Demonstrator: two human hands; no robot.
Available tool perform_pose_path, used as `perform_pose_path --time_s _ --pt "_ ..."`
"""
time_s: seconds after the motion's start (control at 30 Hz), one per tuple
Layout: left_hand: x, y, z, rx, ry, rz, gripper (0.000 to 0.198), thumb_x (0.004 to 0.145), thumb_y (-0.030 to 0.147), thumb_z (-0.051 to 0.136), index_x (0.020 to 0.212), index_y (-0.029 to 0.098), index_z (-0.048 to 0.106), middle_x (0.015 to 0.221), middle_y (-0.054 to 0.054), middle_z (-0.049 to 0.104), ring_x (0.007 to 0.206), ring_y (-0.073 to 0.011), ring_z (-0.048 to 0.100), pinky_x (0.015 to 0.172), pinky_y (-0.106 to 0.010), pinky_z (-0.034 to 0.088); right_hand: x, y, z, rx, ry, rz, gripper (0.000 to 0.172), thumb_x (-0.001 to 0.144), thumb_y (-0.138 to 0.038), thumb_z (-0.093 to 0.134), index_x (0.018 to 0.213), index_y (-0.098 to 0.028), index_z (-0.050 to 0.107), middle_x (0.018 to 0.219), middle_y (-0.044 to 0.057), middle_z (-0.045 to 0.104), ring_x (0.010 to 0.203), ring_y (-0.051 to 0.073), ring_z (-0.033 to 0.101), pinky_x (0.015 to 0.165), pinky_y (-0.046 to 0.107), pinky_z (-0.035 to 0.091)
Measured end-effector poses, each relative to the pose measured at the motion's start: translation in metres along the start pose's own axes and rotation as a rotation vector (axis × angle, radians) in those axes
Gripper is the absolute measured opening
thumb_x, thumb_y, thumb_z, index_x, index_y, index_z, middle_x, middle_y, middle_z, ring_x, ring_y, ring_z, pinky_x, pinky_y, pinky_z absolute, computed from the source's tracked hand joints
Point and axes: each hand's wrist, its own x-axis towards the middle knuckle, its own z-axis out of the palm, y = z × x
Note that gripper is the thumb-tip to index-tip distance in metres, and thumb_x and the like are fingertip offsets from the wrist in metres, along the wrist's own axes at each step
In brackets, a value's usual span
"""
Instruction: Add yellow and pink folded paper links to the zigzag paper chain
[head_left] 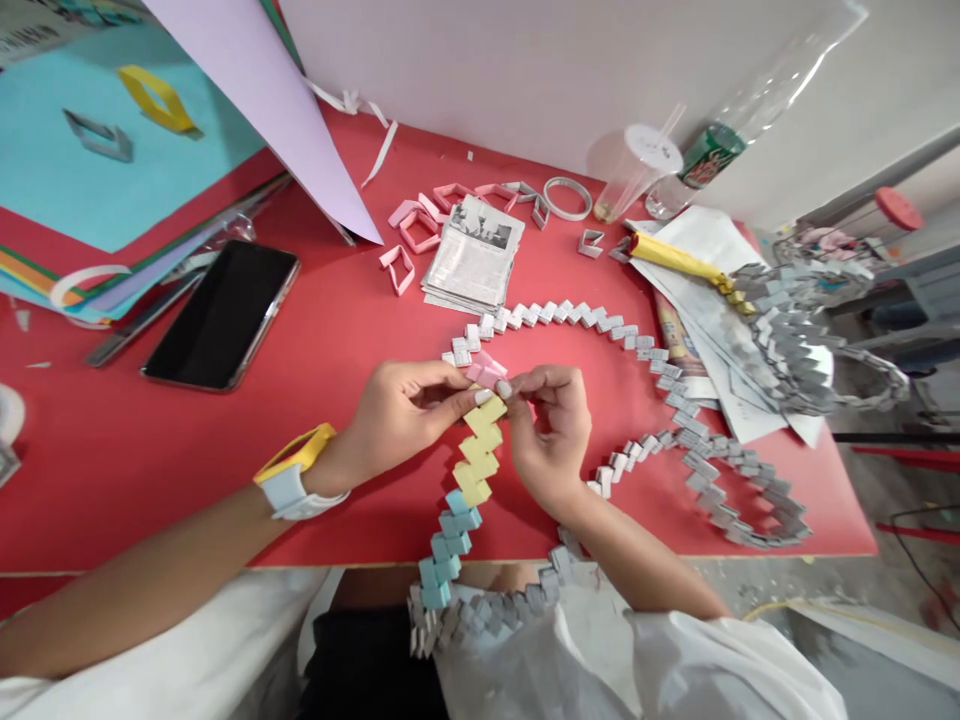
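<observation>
Paper chain (472, 470): blue and yellow links, running from lap onto red table (150, 450). Left hand (397, 410), right hand (551, 425): both pinched on pink link (486, 372) at chain's top, apparently half-seated. Risk: slack pinch, fold springs open. Beyond: phone (221, 313), newspaper stack (472, 255).

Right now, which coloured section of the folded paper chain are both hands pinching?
The pink section, pinched between the left hand and right hand. The yellow section and blue section lie below the fingertips, nearer the body.
</observation>
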Motion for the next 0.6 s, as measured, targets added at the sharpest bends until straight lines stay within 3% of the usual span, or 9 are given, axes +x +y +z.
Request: perform_pose_path --time_s 0.13,0.23,0.37,0.5,0.6 --pt "0.006 0.004 -0.009 -0.025 -0.036 0.011 0.016 0.079 0.035 0.073 0.076 0.019 0.075 0.072 -0.001 0.074 0.062 -0.0142 0.067 0.055 -0.021 0.056 0.016 0.000 -0.014 0.120 -0.223 0.008 0.022 0.090 -0.021 0.061 0.107 -0.028 0.049 0.080 -0.002 0.061 0.069 0.013 0.061 0.063 0.029 0.054" --pt "0.010 0.006 -0.016 -0.118 -0.111 -0.032 0.017 0.074 0.037 0.076 0.074 0.020 0.076 0.071 -0.002 0.074 0.061 -0.0154 0.068 0.053 -0.022 0.056 0.029 -0.001 -0.024 0.147 -0.391 -0.036 0.035 0.089 -0.024 0.064 0.121 -0.031 0.051 0.087 0.000 0.064 0.078 0.015 0.063 0.068 0.031 0.056" --pt "0.011 0.004 -0.017 -0.179 -0.235 -0.102 0.017 0.074 0.037 0.077 0.075 0.021 0.077 0.064 -0.001 0.071 0.051 -0.0134 0.063 0.044 -0.022 0.052 0.035 -0.002 -0.029 0.045 -0.539 -0.185 0.028 0.094 -0.025 0.057 0.122 -0.032 0.060 0.102 0.005 0.064 0.092 0.018 0.060 0.078 0.036 0.055" --pt "0.009 0.000 -0.014 -0.218 -0.303 -0.147 0.018 0.073 0.037 0.078 0.076 0.019 0.077 0.064 -0.002 0.071 0.052 -0.0140 0.063 0.044 -0.022 0.051 0.037 -0.003 -0.030 0.051 -0.580 -0.219 0.025 0.095 -0.020 0.055 0.116 -0.029 0.065 0.098 0.004 0.065 0.088 0.016 0.061 0.079 0.035 0.054" --pt "0.010 0.000 -0.013 -0.238 -0.263 -0.158 0.021 0.073 0.038 0.078 0.077 0.018 0.076 0.072 -0.003 0.073 0.062 -0.0161 0.068 0.053 -0.023 0.055 0.038 -0.005 -0.030 0.090 -0.519 -0.202 0.014 0.092 -0.022 0.060 0.104 -0.026 0.067 0.093 0.003 0.066 0.084 0.016 0.061 0.074 0.033 0.054"
